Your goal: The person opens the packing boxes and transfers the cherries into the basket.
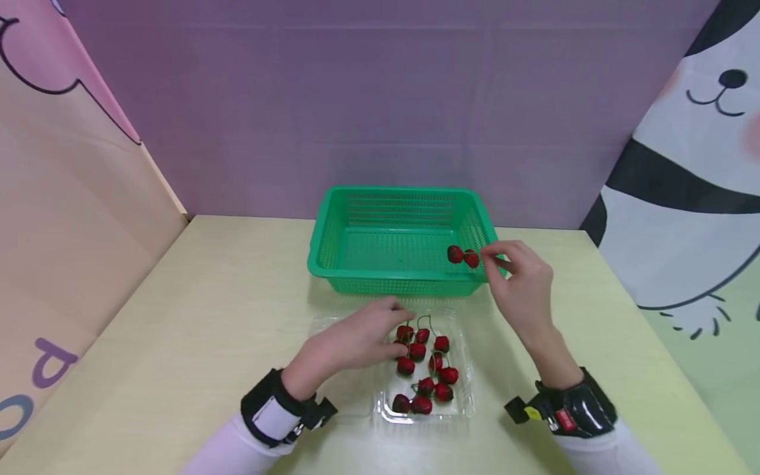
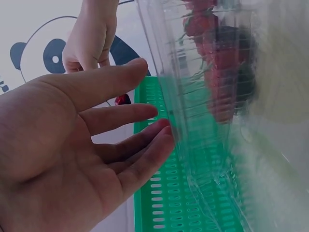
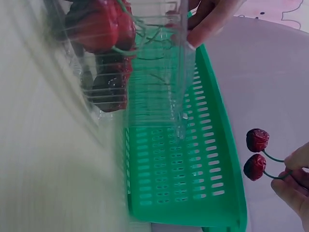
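Sleeves (image 1: 234, 455): pale ones, coming in low from each side, black straps (image 1: 255, 417) round both wrists.
Clear tray (image 1: 465, 373): front and centre, its lid (image 1: 351, 404) folded out flat to the left under that arm.
Loose cherries (image 1: 418, 351): a bunch of red ones in the tray, stems poking every which way.
Left hand (image 1: 356, 340): fingers relaxed and stretched over the tray's left edge, not gripping anything; can't tell if it's brushing fruit.
Right hand (image 1: 522, 284): pinching two stems, pretty much at the basket's near right corner.
Pinched pair (image 1: 455, 254): two cherries on those stems, held out over the basket's right end, above the rim.
Green basket (image 1: 380, 272): just past the tray, wide-open top, loads of room left of that pair.
Tabletop (image 1: 237, 316): runs wide to both sides, so decent elbow room.
Purple wall (image 1: 386, 86): close behind the basket, not much slack there.
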Demonstrator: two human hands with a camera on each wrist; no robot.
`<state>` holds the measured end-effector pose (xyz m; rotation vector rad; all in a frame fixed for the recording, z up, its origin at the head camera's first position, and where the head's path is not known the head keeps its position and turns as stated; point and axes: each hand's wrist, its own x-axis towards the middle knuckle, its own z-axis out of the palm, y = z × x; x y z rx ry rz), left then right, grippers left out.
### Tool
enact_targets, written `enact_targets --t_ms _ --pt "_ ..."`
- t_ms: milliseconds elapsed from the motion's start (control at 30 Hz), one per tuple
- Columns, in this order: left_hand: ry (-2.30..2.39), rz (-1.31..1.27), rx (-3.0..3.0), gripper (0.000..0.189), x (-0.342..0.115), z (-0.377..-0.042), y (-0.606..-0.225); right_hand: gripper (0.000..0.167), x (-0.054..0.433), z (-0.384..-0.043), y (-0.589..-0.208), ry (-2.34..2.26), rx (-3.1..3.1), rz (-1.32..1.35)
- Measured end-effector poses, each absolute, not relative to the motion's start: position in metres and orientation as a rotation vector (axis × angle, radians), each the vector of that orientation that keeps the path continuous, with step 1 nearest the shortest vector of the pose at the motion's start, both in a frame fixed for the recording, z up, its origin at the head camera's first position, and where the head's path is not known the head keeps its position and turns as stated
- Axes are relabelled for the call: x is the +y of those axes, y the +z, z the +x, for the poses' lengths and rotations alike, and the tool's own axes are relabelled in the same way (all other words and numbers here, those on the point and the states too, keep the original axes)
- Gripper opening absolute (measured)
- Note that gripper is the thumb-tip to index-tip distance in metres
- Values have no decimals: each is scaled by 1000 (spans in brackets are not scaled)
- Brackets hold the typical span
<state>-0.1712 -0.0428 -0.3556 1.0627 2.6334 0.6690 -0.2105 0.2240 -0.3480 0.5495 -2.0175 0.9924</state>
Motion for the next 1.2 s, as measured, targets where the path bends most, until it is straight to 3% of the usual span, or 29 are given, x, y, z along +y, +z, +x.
enact_targets --t_ms 867,1200 --pt "588 1191 2719 18 -25 -173 -363 15 233 -228 -371 909 -2172 498" --pt "482 1191 2710 16 -21 -170 -357 14 232 -229 -373 833 -2228 534"
